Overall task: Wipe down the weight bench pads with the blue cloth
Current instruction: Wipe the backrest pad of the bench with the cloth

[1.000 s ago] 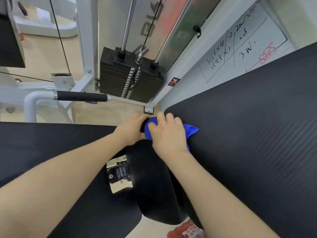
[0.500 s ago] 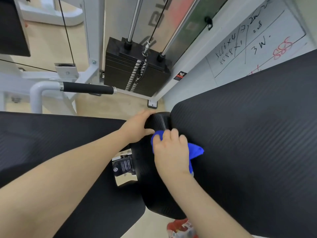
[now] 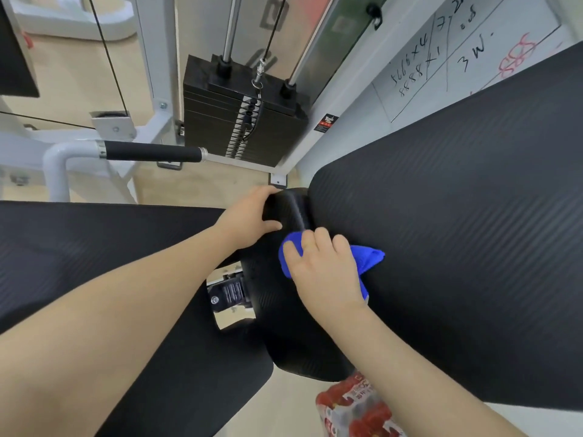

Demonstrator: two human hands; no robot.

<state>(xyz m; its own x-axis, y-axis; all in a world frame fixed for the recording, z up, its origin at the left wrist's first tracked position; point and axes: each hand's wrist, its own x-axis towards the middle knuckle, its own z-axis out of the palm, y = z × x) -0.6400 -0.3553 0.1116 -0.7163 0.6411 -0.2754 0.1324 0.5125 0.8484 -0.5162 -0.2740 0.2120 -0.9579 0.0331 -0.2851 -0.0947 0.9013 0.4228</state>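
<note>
A narrow black ribbed bench pad (image 3: 284,326) runs down the middle between two wide black pads, one on the left (image 3: 94,247) and one on the right (image 3: 467,231). My right hand (image 3: 325,272) presses the blue cloth (image 3: 370,257) flat on the narrow pad, with cloth showing at the fingertips and to the right. My left hand (image 3: 249,220) grips the far end of that narrow pad, thumb on top. Most of the cloth is hidden under my palm.
A black weight stack (image 3: 239,118) with cable and guide rods stands ahead. A white frame with a black-gripped handle (image 3: 151,152) juts in from the left. A whiteboard (image 3: 457,52) leans at upper right. A red printed package (image 3: 353,408) lies on the floor below.
My right hand has slid the cloth toward me along the narrow pad, away from its far end. My left hand has stayed gripping that end.
</note>
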